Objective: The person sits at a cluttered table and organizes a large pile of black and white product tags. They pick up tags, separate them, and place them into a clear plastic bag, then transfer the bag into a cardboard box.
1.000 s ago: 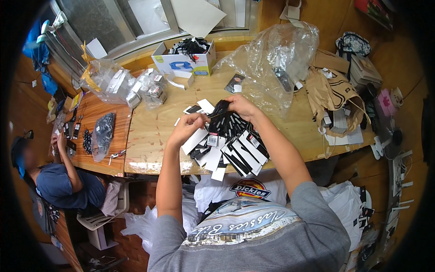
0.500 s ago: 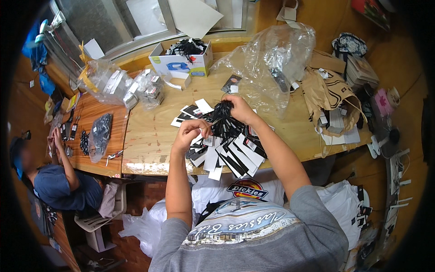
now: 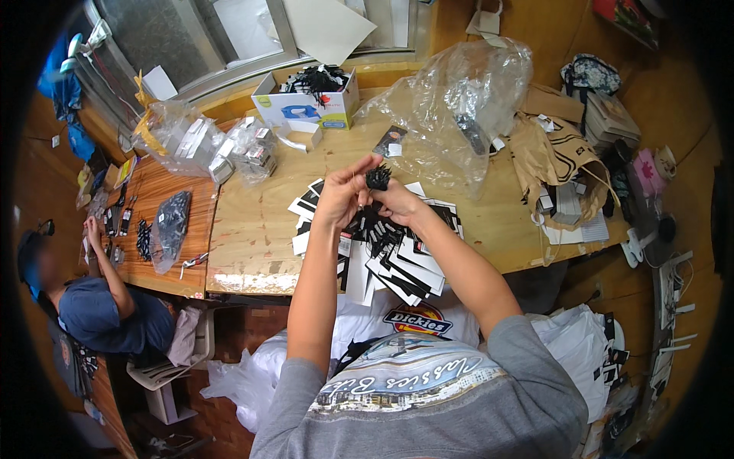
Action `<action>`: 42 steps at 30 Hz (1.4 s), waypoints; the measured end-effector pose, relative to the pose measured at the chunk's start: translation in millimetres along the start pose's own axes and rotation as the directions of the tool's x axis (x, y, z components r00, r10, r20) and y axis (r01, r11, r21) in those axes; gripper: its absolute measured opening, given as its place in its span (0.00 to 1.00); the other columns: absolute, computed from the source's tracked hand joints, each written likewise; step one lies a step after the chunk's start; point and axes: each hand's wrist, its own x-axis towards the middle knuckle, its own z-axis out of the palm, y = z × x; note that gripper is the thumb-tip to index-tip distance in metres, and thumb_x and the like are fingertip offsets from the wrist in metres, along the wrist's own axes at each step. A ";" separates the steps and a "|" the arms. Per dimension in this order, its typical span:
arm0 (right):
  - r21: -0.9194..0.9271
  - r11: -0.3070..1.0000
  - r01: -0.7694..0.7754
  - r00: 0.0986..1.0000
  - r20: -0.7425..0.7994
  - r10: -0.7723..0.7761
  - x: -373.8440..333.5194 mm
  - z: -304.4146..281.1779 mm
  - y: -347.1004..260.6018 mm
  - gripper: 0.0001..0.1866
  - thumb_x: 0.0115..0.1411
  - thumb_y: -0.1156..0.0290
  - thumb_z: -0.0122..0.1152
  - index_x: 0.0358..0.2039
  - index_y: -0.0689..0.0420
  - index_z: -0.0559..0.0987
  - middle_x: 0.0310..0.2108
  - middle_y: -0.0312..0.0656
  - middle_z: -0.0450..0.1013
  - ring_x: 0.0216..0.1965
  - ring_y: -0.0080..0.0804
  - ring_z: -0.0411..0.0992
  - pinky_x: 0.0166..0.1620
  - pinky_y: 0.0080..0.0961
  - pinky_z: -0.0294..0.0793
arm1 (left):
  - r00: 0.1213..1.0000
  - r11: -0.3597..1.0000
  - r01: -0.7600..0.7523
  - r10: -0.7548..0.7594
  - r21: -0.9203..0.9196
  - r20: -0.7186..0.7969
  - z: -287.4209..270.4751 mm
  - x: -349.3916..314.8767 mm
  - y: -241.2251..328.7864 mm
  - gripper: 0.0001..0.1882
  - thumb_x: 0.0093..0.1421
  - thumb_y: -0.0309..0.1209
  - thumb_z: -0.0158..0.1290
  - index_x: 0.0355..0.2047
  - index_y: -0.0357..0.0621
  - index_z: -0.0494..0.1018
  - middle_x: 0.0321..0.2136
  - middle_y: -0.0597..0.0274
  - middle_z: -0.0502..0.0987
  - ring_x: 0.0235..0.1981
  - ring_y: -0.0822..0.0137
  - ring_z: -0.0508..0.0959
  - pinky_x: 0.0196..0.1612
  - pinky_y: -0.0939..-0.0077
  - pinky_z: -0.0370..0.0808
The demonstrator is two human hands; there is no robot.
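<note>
A large bunch of hang tags (image 3: 397, 264), black and white cards on black strings, fans out over the table in front of me. My right hand (image 3: 399, 202) is closed around the gathered strings (image 3: 378, 177), whose dark ends stick up above the fingers. Close against the left side of that bundle is my left hand (image 3: 342, 197), fingers bent, with the index finger reaching past the string ends. Something thin seems to run at its fingertips, too fine to make out. The cards spread below and beside both hands, and the forearms cover part of them.
Behind stand a printed box (image 3: 306, 103) full of black strings and a small open white carton (image 3: 300, 136). Clear plastic bags (image 3: 466, 107) lie at the back, a tan bag (image 3: 562, 164) at right. A person (image 3: 107, 306) works at the left table (image 3: 200, 252).
My left hand has moved up and right to the bundle. My right hand has shifted lower, gripping the strings beneath their ends. The fanned cards have shifted slightly.
</note>
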 end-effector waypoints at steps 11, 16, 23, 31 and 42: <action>-0.008 0.961 0.276 0.944 -0.184 -0.272 -11.7 -6.6 -3.1 0.09 0.49 0.74 0.52 0.32 0.56 0.64 0.19 0.33 0.64 0.13 0.15 0.57 0.13 0.10 0.55 | 0.973 0.999 0.014 -0.023 -0.042 -0.231 -35.9 0.3 -24.9 0.26 0.49 0.38 0.48 0.44 0.32 0.59 0.46 0.47 0.60 0.47 0.53 0.62 0.48 0.65 0.64; -0.360 0.919 0.163 0.938 -0.234 -0.258 -15.1 18.2 -37.4 0.16 0.43 0.79 0.55 0.34 0.59 0.63 0.19 0.34 0.65 0.12 0.16 0.59 0.13 0.12 0.58 | 0.924 0.882 0.265 -0.117 0.389 -0.364 -30.6 -7.5 -16.5 0.16 0.43 0.28 0.56 0.33 0.33 0.69 0.27 0.62 0.73 0.23 0.76 0.71 0.29 0.85 0.69; -0.140 0.986 0.085 0.991 -0.087 -0.098 11.6 0.2 -52.5 0.17 0.45 0.81 0.52 0.35 0.55 0.61 0.19 0.40 0.67 0.08 0.16 0.55 0.08 0.10 0.49 | 0.931 0.675 0.304 -0.059 0.673 -0.361 -8.7 -0.2 -21.2 0.10 0.40 0.23 0.57 0.24 0.31 0.71 0.17 0.65 0.72 0.17 0.80 0.68 0.20 0.88 0.64; -0.890 0.414 0.193 0.580 -0.236 -0.779 30.9 -56.2 -46.3 0.09 0.42 0.74 0.54 0.28 0.53 0.70 0.22 0.38 0.66 0.21 0.32 0.66 0.23 0.26 0.65 | 0.929 0.698 0.347 -0.166 0.627 -0.330 -9.3 19.5 -25.8 0.05 0.43 0.24 0.53 0.19 0.33 0.71 0.17 0.59 0.73 0.16 0.77 0.69 0.19 0.86 0.65; -0.400 -0.779 0.483 0.377 0.898 -0.227 -32.5 -2.5 -58.9 0.03 0.41 0.68 0.48 0.16 0.50 0.71 0.27 0.31 0.65 0.33 0.26 0.62 0.34 0.23 0.61 | 0.825 0.727 0.552 -0.405 0.409 -0.393 -25.5 24.1 -10.4 0.05 0.47 0.25 0.47 0.26 0.38 0.65 0.22 0.65 0.69 0.21 0.77 0.70 0.24 0.87 0.69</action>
